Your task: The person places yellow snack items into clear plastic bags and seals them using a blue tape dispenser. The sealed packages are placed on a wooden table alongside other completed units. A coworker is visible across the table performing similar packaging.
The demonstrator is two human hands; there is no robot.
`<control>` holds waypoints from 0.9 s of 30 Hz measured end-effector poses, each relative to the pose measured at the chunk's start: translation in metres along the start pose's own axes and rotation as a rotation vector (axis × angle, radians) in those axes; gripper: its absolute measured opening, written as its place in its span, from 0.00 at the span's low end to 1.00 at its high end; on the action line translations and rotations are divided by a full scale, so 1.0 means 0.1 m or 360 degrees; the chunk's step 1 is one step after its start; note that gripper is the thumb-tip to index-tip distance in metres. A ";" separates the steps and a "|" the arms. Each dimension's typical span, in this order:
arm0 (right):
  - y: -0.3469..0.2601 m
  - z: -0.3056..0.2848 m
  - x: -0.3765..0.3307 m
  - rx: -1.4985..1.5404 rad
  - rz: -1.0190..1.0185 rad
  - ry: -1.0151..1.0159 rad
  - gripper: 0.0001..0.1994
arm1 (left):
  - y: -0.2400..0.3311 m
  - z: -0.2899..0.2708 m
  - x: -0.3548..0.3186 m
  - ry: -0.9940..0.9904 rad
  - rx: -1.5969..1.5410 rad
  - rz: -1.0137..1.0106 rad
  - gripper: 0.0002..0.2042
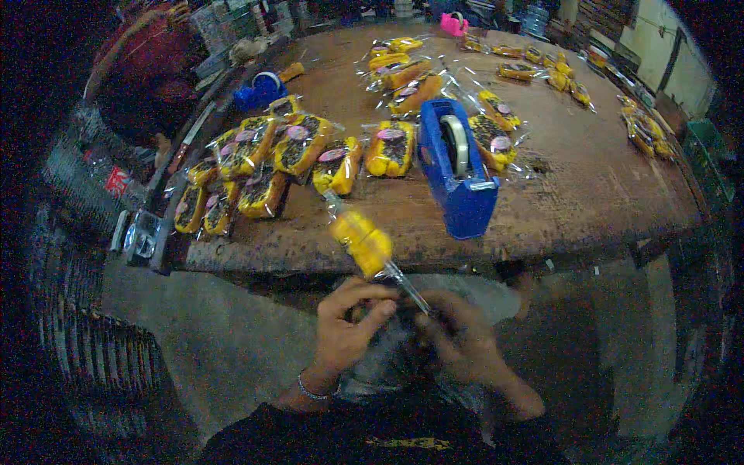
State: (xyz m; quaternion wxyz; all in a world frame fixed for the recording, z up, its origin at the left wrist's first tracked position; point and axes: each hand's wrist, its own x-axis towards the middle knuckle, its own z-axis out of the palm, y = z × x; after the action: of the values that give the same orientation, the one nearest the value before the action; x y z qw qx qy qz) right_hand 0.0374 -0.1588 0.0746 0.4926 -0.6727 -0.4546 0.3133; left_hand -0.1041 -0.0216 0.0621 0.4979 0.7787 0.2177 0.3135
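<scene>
**Clear packet of yellow pieces being held at the edge of a worn wooden surface**

Both hands are working just below the near edge of the surface [589, 194], over crumpled clear film in the lap. The left hand [349, 325] is curling its fingers and thumb around the lower end of a long clear packet [364, 244], and the right hand [461, 337] is closing on the same twisted tail of film from the other side. The packet is slanting up and away from the hands, with a block of yellow pieces showing through the glossy wrap near its middle, hanging in front of the surface's front edge.

The surface is looking like rough, dark-stained wood with scuffed patches. A blue tape dispenser [457, 170], boxy and hard-edged, is standing near the front edge with a roll of pale tape set in it. To its left a cluster of finished packets [263, 163] is lying partly overlapped: shiny clear wraps, each holding yellow pieces around a dark centre with a small round pinkish label. More packets [403, 74] are lying farther back, and others [542, 66] are scattered along the far right. A second blue dispenser [260, 89] is sitting at the far left, and a small pink object [453, 25] is resting at the far edge.
</scene>
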 end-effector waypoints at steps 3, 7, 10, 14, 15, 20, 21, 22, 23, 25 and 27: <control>-0.07 -0.36 -0.06 -0.0707 -0.0906 0.0527 0.13 | -0.13 -0.07 0.11 0.0244 -0.0095 0.0081 0.20; -0.26 -0.62 -0.33 -0.0897 -0.0279 0.0085 0.16 | -0.22 -0.13 0.24 0.0337 -0.0197 0.0493 0.40; -0.32 -0.66 -0.38 -0.1436 -0.0865 -0.0029 0.18 | -0.20 -0.10 0.20 -0.0440 -0.0456 0.0514 0.43; -0.21 -0.57 -0.28 -0.1386 -0.0880 0.0109 0.19 | -0.12 -0.18 0.05 -0.0626 -0.0826 0.0127 0.35; -0.17 -0.54 -0.24 -0.1486 -0.0799 0.0041 0.19 | -0.10 -0.20 0.02 -0.0604 -0.0614 0.0217 0.33; 0.15 -0.44 -0.06 -0.0854 -0.0728 0.0326 0.18 | 0.02 -0.31 -0.05 -0.0488 -0.0086 0.0274 0.29; 0.21 -0.41 -0.02 -0.0810 -0.0919 0.0489 0.17 | 0.05 -0.33 -0.07 -0.0462 0.0002 0.0308 0.30; 0.27 -0.38 0.01 -0.0780 -0.0884 0.0505 0.17 | 0.08 -0.34 -0.09 -0.0397 0.0068 0.0282 0.28; 0.32 -0.34 0.04 -0.0751 -0.0847 0.0524 0.17 | 0.11 -0.36 -0.11 -0.0354 0.0143 0.0304 0.27; 0.40 -0.27 0.13 -0.0914 -0.0878 0.0529 0.19 | 0.16 -0.37 -0.13 -0.0259 0.0168 0.0241 0.26; 0.45 -0.21 0.22 -0.1305 -0.0948 0.0470 0.22 | 0.20 -0.36 -0.15 -0.0158 0.0060 0.0098 0.25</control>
State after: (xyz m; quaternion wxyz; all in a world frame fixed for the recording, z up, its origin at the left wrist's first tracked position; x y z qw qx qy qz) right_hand 0.0778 -0.1508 0.0395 0.3155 -0.6889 -0.6370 -0.1418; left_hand -0.1396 -0.0162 0.0879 0.4834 0.8089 0.1746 0.2855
